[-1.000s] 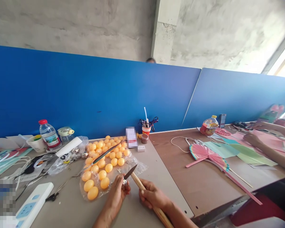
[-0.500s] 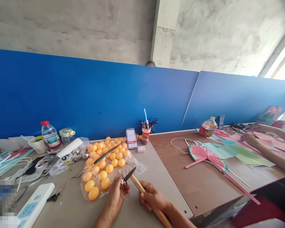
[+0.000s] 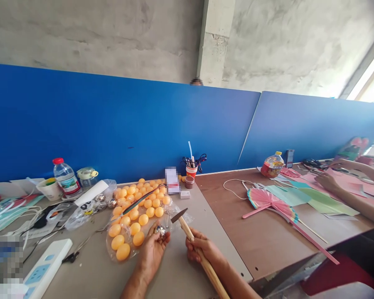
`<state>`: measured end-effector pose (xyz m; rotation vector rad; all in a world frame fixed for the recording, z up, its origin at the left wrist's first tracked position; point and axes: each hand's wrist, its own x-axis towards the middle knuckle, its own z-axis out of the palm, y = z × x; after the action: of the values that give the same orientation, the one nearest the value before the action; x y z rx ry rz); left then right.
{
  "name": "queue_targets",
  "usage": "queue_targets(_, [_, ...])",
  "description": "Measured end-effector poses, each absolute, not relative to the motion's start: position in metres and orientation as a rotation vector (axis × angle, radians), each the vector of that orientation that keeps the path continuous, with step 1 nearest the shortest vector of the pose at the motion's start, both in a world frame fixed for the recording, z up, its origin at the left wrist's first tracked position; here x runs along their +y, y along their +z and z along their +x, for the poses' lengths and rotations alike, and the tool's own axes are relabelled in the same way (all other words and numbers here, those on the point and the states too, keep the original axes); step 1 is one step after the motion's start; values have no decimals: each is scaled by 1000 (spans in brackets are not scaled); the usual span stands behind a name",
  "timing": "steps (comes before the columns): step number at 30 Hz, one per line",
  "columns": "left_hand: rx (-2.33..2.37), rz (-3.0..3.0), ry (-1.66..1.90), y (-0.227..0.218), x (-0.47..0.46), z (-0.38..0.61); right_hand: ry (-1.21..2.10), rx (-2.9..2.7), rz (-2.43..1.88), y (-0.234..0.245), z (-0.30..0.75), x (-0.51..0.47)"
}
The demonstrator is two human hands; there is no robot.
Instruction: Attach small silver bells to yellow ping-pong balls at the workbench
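In my left hand [image 3: 151, 251], low in the middle of the view, sits a shiny silver ball [image 3: 160, 231] held by the fingertips. My right hand [image 3: 204, 249] is wrapped round the wooden handle of a small hammer [image 3: 187, 227]. Its dark wedge-shaped head is up and to the right of the ball, apart from it. Just beyond my left hand, many orange balls [image 3: 122, 251] lie on clear plastic, with a dark strip [image 3: 140, 200] across them. Two more silver balls [image 3: 112, 203] rest left of the orange ones.
A white power strip [image 3: 46, 265] and scissors [image 3: 71, 256] lie at left, near a red-capped water bottle [image 3: 67, 178]. A paper cup [image 3: 191, 171] holds cables at the back. On the right are a pink paper fan [image 3: 271, 201], coloured paper, and another person's hands [image 3: 327, 182].
The hammer head has lifted away from the ball, and my right hand has shifted slightly right with it. My left fingers have opened a little, showing more of the ball.
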<state>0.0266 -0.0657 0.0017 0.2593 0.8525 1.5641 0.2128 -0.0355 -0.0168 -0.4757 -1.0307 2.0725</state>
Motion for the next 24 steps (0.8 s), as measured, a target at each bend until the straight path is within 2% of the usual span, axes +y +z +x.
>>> queue_targets(11, [864,485,1449,9,-76,25,2064,-941,-551,-23,213,-33])
queue_targets(24, [1170,810,1533,-2,-73,26,2033,-977,-583,-21,212,-37])
